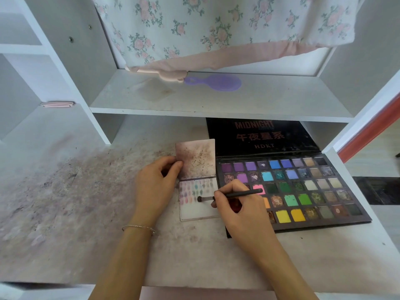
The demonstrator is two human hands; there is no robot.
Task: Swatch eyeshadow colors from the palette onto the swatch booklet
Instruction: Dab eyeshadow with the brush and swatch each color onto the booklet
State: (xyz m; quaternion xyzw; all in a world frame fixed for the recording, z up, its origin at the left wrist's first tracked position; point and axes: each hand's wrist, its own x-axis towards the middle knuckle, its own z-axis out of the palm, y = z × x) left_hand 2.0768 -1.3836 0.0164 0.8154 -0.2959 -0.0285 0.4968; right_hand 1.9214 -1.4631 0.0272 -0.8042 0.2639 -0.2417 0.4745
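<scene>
Swatch booklet [198, 210] lies open on the stained desk [65, 202], just beside the left edge of the eyeshadow palette [303, 191]; lower page white, glossy-looking, carrying rows of small pastel smudges across its upper part, lower part blank; upper flap [195, 158] dulled with brownish powder and speckle. Left hand [153, 187] pinches the flap's left edge, thumb on top, holding it back. Right hand [236, 204] grips a thin black brush [229, 195] pen-fashion; dark, rounded bristle tip touching the page at the end of a swatch row.

Risks, judged: heel of right hand rests over the palette's left pans, could lift pigment and carry it to the page; loose powder from the flap may drop onto fresh swatches if the left hand slips; a loaded tip could drag into the neighbouring smudge, swatches being close-set; booklet looks light and may slide under the stroke.

Palette: flat dark tray of square pans, matte and glitter, purples through greens and yellows; lid propped open behind.
</scene>
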